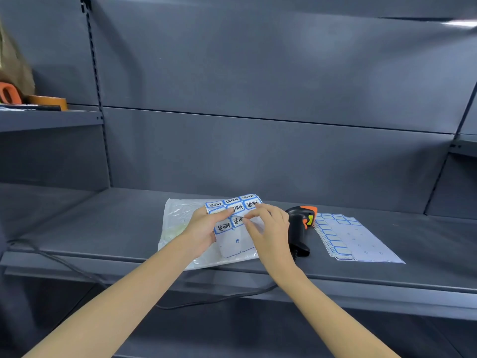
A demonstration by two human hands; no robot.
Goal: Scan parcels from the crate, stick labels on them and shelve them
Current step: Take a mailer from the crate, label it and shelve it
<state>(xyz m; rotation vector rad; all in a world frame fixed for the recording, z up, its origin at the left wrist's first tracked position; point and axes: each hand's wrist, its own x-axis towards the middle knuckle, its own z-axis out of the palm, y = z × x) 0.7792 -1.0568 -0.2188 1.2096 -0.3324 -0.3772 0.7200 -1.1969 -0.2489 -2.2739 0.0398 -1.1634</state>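
Observation:
A white plastic parcel lies flat on the grey shelf. Above it I hold a label sheet with blue-bordered stickers bearing handwritten marks. My left hand grips the sheet's left edge, thumb on top. My right hand pinches one sticker near the sheet's middle with thumb and forefinger. A black and orange barcode scanner rests on the shelf just right of my right hand.
More label sheets lie stacked to the right of the scanner. The scanner's cable hangs over the shelf's front edge. On an upper left shelf sit orange scissors, a tape roll and a bag.

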